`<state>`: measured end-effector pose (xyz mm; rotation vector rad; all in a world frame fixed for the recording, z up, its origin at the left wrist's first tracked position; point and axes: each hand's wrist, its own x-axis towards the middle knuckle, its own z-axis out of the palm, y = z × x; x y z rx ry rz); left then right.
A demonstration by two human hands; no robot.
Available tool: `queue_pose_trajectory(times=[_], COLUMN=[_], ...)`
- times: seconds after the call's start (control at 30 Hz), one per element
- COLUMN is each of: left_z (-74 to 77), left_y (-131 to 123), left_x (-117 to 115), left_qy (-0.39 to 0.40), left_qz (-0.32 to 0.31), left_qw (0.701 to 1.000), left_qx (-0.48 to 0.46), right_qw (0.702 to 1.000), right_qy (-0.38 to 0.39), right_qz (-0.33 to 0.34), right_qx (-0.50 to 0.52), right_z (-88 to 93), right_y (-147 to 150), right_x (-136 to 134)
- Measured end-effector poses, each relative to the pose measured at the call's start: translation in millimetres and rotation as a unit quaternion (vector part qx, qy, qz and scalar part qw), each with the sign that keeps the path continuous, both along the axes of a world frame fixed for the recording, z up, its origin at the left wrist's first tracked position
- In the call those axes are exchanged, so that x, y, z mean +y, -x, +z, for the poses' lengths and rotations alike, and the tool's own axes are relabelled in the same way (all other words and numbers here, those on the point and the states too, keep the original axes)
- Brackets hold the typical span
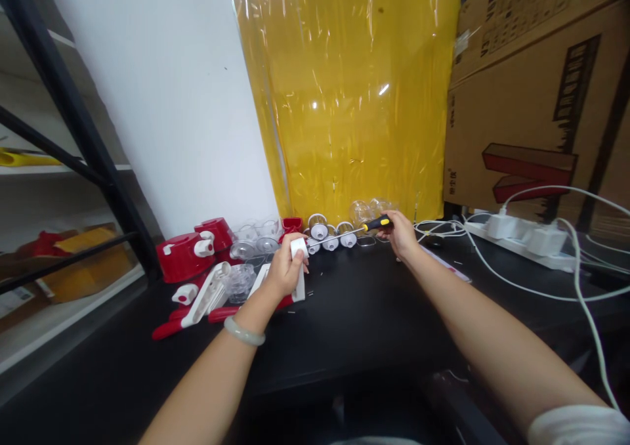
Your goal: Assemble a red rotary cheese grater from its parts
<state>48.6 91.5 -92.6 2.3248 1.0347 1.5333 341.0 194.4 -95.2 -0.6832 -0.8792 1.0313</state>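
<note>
Pinching small white plastic piece [298, 247] in left hand [285, 269], clasping black-and-yellow-handled metal screwdriver [377, 224] in right hand [401, 236]; could skid past piece, into pinch, from off-axis pressure.

Head-worn view, forward and down

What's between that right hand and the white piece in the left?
In the head view, a screwdriver, gripped by the right hand and pointing toward the white piece; contact unclear.
</note>
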Motion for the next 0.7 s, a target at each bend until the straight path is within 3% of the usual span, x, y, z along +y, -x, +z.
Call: queue_pose_trajectory(times=[0.43, 0.7], left_z=[1.2, 8.2], left_y=[10.3, 12.0], left_x=[1.9, -2.8], left_qy=[-0.052, -0.103], left_qz=[0.066, 0.12], left_qw=[0.992, 0.971], left_qx=[0.091, 0.176], right_qw=[0.999, 0.998], right_qy=[-0.027, 0.034], right_qz=[-0.015, -0.006], right_qx=[-0.018, -0.047], right_z=[-4.7, -6.8], right_y=[0.5, 2.0], right_x=[3.5, 1.5])
